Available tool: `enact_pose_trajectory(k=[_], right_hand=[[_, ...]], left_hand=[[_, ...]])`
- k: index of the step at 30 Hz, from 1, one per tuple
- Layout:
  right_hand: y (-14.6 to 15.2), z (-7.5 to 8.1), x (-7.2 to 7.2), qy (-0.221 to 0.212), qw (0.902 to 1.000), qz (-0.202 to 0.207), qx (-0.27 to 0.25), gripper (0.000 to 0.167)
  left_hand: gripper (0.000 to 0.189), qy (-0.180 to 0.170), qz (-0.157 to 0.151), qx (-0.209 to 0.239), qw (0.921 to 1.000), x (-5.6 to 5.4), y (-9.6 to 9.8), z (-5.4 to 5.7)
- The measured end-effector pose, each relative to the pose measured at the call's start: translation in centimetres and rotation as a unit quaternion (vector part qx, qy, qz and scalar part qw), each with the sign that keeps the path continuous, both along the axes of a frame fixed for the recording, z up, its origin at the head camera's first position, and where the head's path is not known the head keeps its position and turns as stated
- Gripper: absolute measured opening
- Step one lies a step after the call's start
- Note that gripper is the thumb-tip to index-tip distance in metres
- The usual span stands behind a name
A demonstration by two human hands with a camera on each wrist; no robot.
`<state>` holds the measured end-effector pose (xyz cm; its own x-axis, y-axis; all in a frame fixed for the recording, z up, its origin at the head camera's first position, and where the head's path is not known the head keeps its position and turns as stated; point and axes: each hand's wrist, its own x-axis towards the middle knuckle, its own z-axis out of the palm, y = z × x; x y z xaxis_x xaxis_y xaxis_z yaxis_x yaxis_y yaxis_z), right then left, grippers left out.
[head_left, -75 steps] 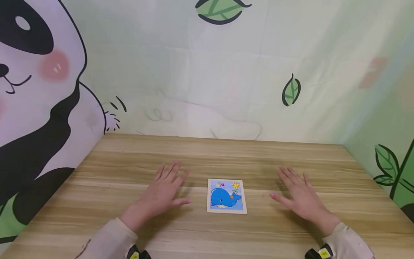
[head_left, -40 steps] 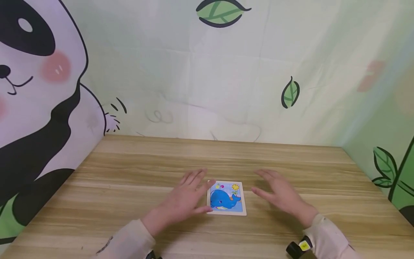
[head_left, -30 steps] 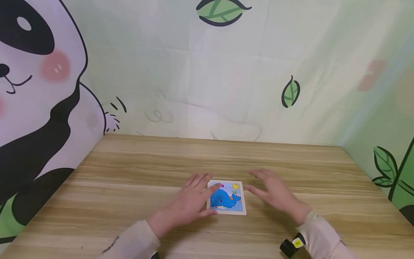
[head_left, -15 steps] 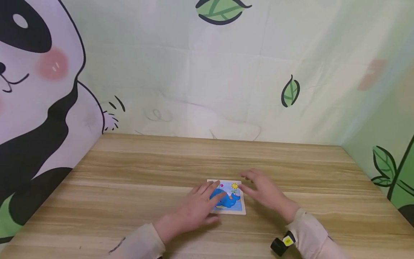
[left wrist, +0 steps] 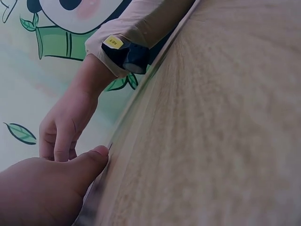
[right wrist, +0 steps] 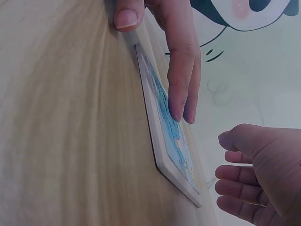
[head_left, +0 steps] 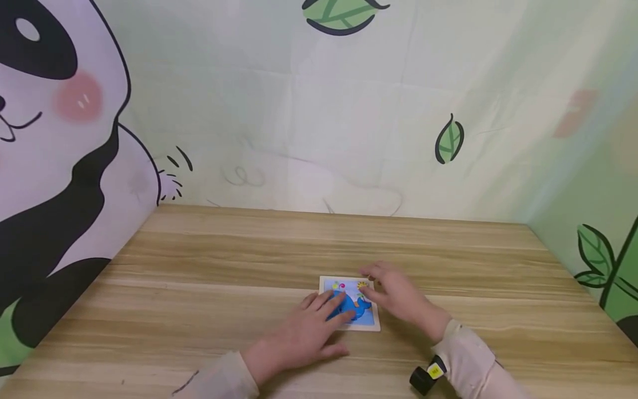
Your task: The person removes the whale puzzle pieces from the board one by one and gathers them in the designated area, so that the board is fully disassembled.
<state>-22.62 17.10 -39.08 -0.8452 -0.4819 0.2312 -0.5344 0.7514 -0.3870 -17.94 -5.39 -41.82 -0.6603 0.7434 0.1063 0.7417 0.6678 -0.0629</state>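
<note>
A flat square whale picture puzzle (head_left: pixel 366 318) with a pale wooden border lies on the table in the head view. My left hand (head_left: pixel 305 336) reaches over its lower left part with spread fingers, hiding much of the whale. In the right wrist view the left fingertips (right wrist: pixel 176 110) come down at the picture surface, while the left thumb (right wrist: pixel 127 18) is beside the near edge. My right hand (head_left: pixel 399 298) hovers at the upper right corner, its fingers loosely bent and holding nothing. The right wrist view shows that hand (right wrist: pixel 268 174) apart from the board.
The wood-grain table (head_left: pixel 199 266) extends around the puzzle to a pale back wall (head_left: pixel 239 111) painted with leaves. A panda mural (head_left: pixel 45 166) covers the left side. A black camera (head_left: pixel 426 378) is strapped to my right wrist.
Both hands have moved inward from either side of the puzzle. The left now reaches across its lower left part, the right is at its upper right corner. The puzzle stays in place.
</note>
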Motion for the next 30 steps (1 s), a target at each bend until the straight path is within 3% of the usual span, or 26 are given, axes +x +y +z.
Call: enact_pose_trajectory(k=[14,30], right_hand=[[-1.1,-0.5,-0.5,0.013,0.9993,0.031,0.016,0.034],[-2.8,0.2,-1.1,-0.010,0.9978,0.025,0.061,0.032]], left_hand=[[0.063,-0.005,-0.010,0.014,0.9998,0.4,-0.1,-0.7],[0.061,-0.010,-0.011,0.017,0.9997,0.4,0.0,-0.8]])
